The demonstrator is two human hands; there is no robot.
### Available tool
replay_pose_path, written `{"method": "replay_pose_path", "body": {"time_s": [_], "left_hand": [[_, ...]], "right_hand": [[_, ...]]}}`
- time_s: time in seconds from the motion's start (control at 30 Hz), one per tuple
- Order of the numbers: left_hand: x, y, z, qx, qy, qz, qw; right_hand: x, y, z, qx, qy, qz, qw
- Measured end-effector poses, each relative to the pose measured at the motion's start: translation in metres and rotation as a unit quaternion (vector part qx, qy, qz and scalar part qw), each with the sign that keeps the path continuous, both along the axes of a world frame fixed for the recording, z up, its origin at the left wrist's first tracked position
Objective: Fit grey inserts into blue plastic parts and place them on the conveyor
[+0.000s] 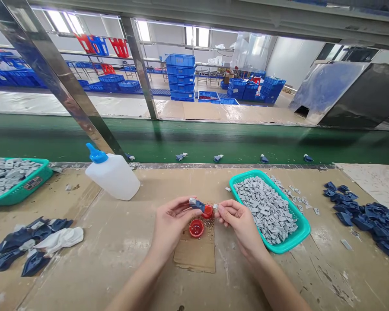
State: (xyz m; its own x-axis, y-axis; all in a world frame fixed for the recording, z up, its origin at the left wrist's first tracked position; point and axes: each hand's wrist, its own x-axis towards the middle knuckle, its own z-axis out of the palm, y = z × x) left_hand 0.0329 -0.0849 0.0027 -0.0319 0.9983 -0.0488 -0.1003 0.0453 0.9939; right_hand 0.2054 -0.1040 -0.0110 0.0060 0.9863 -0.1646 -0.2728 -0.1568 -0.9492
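Note:
My left hand [172, 219] holds a dark blue plastic part [199, 204] with a grey piece at one end, between thumb and fingers. Across from it, my right hand [238, 221] pinches a small light grey plastic piece [215, 207], a short gap away from the blue part. Below my hands, a small red cup [191, 230] with glossy liquid inside sits on a piece of cardboard [194, 259]. Another red container [208, 211] stands just behind it, partly hidden by the blue part. Close to my right hand is a turquoise basket [304, 233] full of grey pieces [264, 207].
A white squeeze bottle [115, 179] with a blue cap stands at left. A second turquoise basket [42, 179] is at far left. Dark blue parts lie in piles at left [35, 264] and right [365, 216]. Several parts sit on a green conveyor belt [201, 138] beyond the table.

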Motion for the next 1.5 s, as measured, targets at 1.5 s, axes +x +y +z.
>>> {"method": "replay_pose_path", "body": {"time_s": [1.5], "left_hand": [[0.022,0.231,-0.026,0.173,0.606,-0.022,0.776]], "right_hand": [[0.087,0.004,0.001,0.098,-0.488,-0.137,0.857]]}}
